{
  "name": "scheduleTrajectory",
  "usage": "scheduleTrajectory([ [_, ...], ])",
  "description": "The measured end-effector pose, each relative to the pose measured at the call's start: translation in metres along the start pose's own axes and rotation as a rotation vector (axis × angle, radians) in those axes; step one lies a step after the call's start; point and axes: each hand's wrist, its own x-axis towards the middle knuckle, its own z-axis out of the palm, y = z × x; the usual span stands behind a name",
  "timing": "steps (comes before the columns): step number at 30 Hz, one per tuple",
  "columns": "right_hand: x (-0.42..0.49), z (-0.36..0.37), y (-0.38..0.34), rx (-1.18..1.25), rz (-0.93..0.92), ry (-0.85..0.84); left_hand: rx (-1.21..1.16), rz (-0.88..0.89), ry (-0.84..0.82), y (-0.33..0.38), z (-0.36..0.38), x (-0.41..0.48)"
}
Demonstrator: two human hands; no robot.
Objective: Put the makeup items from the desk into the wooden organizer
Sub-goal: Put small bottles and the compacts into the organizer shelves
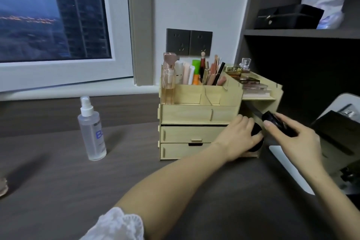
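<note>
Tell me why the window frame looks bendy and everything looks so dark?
Head view: the wide-angle lens bows the window frame near the edge; dusk outside and dim room light leave the desk shadowy, the spray bottle casting a soft shadow, and the black item in the right hand smeared.

White-framed window at ten o'clock, dusk-blue towers outside. Pale wall with twin dark grey sockets at twelve. Dark shelving unit at two. Dark wood-grain tabletop below.

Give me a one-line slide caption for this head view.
Both hands, left and right, hold dark makeup items at the wooden organizer's lower right; a spray bottle remains on the desk.
</note>
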Motion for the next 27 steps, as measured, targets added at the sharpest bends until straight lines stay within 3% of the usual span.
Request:
scheduleTrajectory([
  [5, 0.006, 0.008, 0.007, -0.065, -0.014, 0.03, 0.216, -0.034, -0.073, 0.003, 0.008, 0.021],
  [9, 0.004, 0.013, 0.01, -0.102, -0.047, 0.05, 0.18, -0.091, -0.101, 0.005, 0.016, 0.027],
  [14, 0.004, 0.016, 0.012, -0.094, -0.076, 0.055, 0.148, 0.003, -0.077, -0.001, 0.02, 0.028],
  [19, 0.002, 0.02, 0.011, -0.098, -0.161, 0.025, -0.003, 0.106, 0.182, -0.013, 0.018, 0.011],
  [22, 0.004, 0.026, 0.012, -0.036, -0.194, -0.018, -0.064, 0.077, 0.334, -0.022, 0.019, -0.014],
  [27, 0.016, 0.048, 0.011, -0.079, -0.193, -0.123, -0.148, -0.066, 0.367, -0.039, 0.019, -0.063],
])
